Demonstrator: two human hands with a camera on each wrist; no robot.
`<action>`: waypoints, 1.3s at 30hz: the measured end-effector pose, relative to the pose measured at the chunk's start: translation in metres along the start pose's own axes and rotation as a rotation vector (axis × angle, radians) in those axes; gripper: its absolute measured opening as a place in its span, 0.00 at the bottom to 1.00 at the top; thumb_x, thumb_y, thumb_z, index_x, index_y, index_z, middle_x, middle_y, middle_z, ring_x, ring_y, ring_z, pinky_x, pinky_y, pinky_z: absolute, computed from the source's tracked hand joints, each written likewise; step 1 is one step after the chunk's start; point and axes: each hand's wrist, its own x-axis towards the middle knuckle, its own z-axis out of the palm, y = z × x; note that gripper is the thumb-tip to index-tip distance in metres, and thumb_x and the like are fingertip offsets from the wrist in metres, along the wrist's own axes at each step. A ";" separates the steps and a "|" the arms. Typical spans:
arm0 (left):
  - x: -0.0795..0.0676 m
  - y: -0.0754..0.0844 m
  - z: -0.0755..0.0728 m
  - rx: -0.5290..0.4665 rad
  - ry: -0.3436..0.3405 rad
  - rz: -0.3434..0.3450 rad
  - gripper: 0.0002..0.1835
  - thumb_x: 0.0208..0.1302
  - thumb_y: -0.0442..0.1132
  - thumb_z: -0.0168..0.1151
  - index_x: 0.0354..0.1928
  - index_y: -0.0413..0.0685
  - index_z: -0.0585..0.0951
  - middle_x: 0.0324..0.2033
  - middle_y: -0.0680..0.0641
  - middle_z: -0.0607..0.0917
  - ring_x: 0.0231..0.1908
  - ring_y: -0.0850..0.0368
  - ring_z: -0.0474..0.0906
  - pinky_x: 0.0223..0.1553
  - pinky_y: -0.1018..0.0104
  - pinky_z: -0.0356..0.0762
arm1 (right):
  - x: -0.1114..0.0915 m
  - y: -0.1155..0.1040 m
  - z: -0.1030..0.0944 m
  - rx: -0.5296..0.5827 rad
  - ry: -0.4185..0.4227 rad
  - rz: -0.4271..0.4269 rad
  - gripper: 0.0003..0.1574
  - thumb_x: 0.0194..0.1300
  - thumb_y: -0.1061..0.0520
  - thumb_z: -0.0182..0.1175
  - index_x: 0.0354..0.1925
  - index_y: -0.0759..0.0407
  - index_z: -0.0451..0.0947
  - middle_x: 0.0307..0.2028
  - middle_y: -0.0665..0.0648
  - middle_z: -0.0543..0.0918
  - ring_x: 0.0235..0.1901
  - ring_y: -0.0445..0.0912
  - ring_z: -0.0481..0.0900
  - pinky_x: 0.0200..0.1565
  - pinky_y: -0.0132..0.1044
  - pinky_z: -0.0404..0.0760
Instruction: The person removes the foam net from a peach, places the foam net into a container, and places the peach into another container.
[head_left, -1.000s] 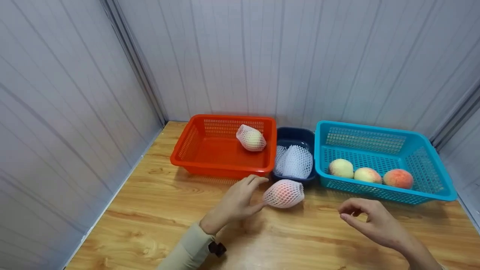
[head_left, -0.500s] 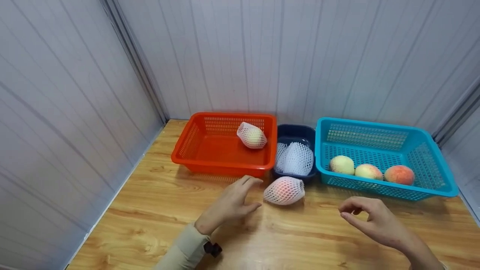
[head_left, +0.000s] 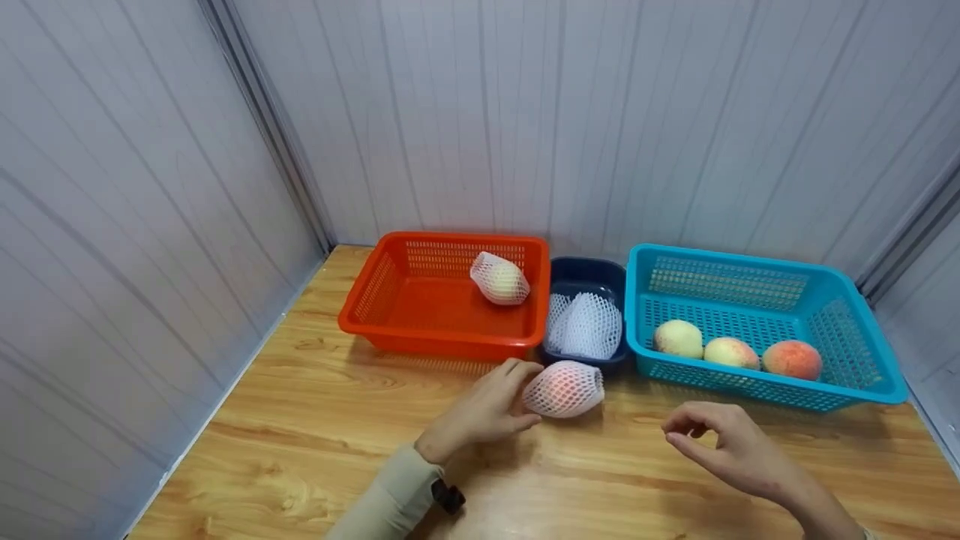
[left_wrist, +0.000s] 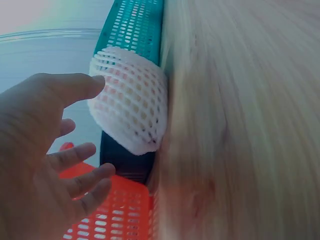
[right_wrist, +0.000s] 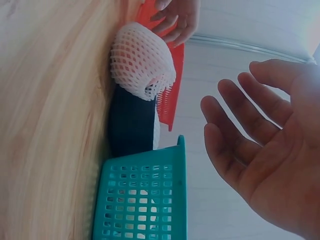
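Note:
A peach in a white foam net sleeve lies on the wooden table, in front of the navy tub. At its left end is my left hand, thumb and fingers spread and relaxed; whether they touch the net cannot be told. The left wrist view shows the thumb overlapping the netted peach, with the other fingers apart from it. My right hand hovers farther right, before the blue basket, fingers loosely bent and holding nothing. Its palm appears bare in the right wrist view.
An orange basket at the back left holds another netted peach. White foam nets lie in the navy tub. The blue basket on the right contains three bare peaches. Pale panel walls stand behind and at the sides.
My left hand drew slightly back to the left from the netted peach, then came close to it again. The right hand stays nearly in place. The head view has shifted slightly.

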 end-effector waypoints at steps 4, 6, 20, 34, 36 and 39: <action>0.007 -0.001 0.006 -0.002 -0.028 -0.028 0.43 0.55 0.52 0.72 0.69 0.50 0.62 0.56 0.46 0.72 0.51 0.58 0.70 0.58 0.63 0.69 | 0.008 0.003 0.003 0.014 -0.029 -0.020 0.08 0.66 0.60 0.63 0.37 0.44 0.80 0.32 0.42 0.82 0.32 0.38 0.78 0.31 0.34 0.79; 0.009 -0.001 0.008 -0.010 -0.035 -0.049 0.45 0.55 0.53 0.71 0.70 0.51 0.60 0.58 0.46 0.71 0.54 0.58 0.69 0.60 0.61 0.67 | 0.012 0.005 0.005 0.022 -0.049 -0.017 0.07 0.67 0.59 0.62 0.38 0.44 0.80 0.32 0.42 0.82 0.32 0.38 0.79 0.31 0.34 0.79; 0.030 0.007 0.022 -0.110 -0.086 -0.106 0.50 0.51 0.60 0.72 0.72 0.58 0.57 0.63 0.51 0.67 0.59 0.59 0.67 0.62 0.59 0.65 | 0.036 0.014 0.014 0.019 -0.143 0.052 0.03 0.68 0.55 0.61 0.39 0.47 0.81 0.32 0.43 0.82 0.32 0.39 0.78 0.34 0.36 0.80; 0.042 0.008 0.041 -0.144 0.019 -0.047 0.42 0.43 0.44 0.78 0.61 0.56 0.65 0.52 0.53 0.71 0.49 0.61 0.70 0.53 0.67 0.72 | 0.034 0.019 0.025 0.051 -0.110 -0.006 0.04 0.67 0.58 0.62 0.37 0.48 0.81 0.31 0.44 0.82 0.31 0.38 0.78 0.32 0.34 0.80; 0.043 0.009 0.041 -0.144 0.022 -0.044 0.42 0.42 0.44 0.78 0.60 0.56 0.66 0.51 0.53 0.71 0.48 0.61 0.70 0.52 0.67 0.73 | 0.034 0.018 0.025 0.050 -0.100 -0.001 0.04 0.67 0.58 0.62 0.37 0.48 0.81 0.31 0.44 0.82 0.31 0.38 0.78 0.32 0.34 0.80; 0.041 0.011 0.041 -0.157 0.011 -0.049 0.42 0.42 0.45 0.78 0.59 0.57 0.66 0.50 0.54 0.71 0.47 0.61 0.71 0.50 0.67 0.74 | 0.033 0.017 0.025 0.058 -0.095 0.011 0.04 0.67 0.58 0.62 0.37 0.47 0.81 0.31 0.44 0.82 0.31 0.39 0.79 0.32 0.34 0.80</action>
